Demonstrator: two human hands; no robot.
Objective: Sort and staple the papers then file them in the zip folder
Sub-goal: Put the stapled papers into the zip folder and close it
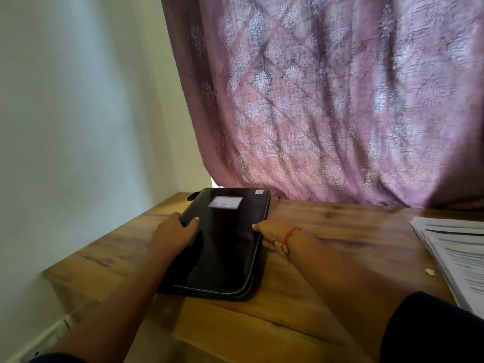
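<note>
While the black zip folder [222, 244] is lying flat and closed on the wooden table [327, 244], nothing of its contents is showing; only its dark cover, a pale rectangular label [225, 202] near its far end, and a light line of piping running round its near corner can be seen. It is sitting toward the left part of the table, close to the pale wall [78, 113], with its far edge reaching almost to the foot of the mauve patterned curtain [327, 100]. The person's left hand [176, 231] is resting on the folder's left edge, the thumb lying on top of the cover and the other fingers curling down over the side, so the hand is gripping that edge. The right hand [272, 233] is meeting the folder's right edge about halfway along, one fingertip touching the top of the rim and another showing lower, beside the folder's side against the table; the frame is blurred there, so whether those fingers are pinching the edge or merely pressing against it cannot be told. A red thread bracelet [289, 237] is circling the right wrist. Well apart from the folder, at the table's right edge, a stack of printed papers [455, 252] is lying fanned and partly cut off by the frame, with a small pale scrap [429, 271] just beside it on the wood.
</note>
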